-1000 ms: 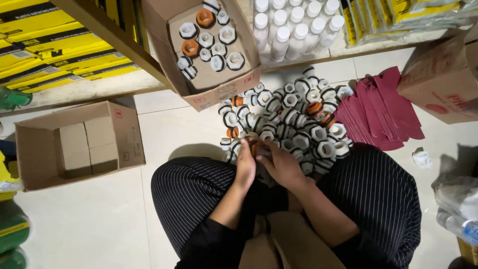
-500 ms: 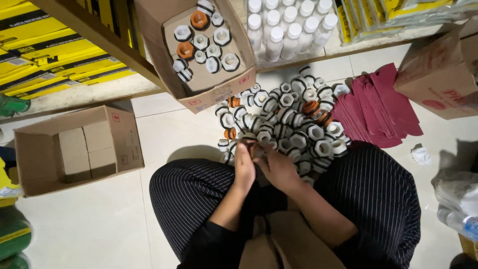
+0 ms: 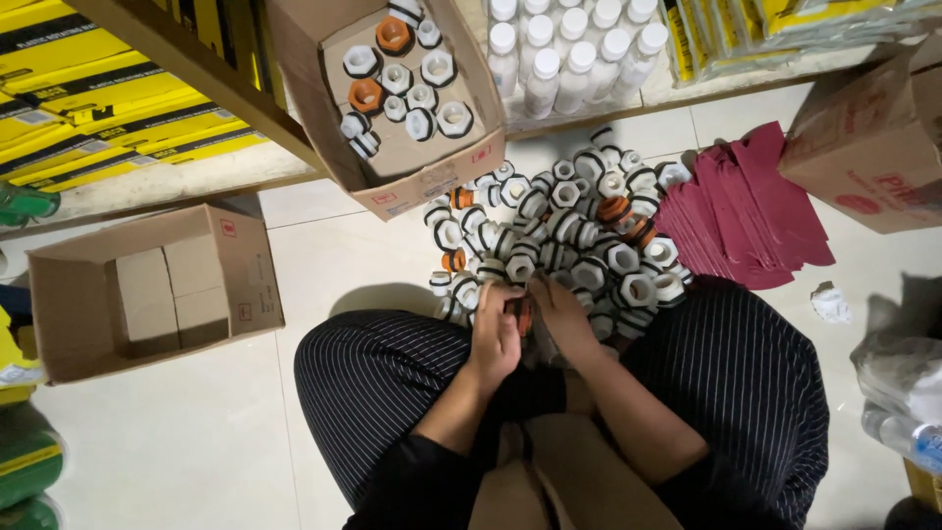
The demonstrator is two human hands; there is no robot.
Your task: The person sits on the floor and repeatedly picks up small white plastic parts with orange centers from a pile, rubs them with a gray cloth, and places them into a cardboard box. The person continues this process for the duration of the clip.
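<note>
Underneath, pale floor tiles [image 3: 196,432] meet a low shelf [image 3: 177,177].

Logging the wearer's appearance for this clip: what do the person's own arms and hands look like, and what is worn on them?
Both hands, the left hand and the right hand, are bare: no gloves, and no rings or watch that I can make out. The forearms are uncovered, with dark sleeves pushed up near the elbows. Dark trousers with thin white pinstripes cover the legs.

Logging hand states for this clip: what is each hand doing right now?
Left hand: closed on a small orange plastic hex fitting.
Right hand: fingers on the same fitting, at the edge of the pile of white plastic hex fittings; grip cannot be told.
</note>
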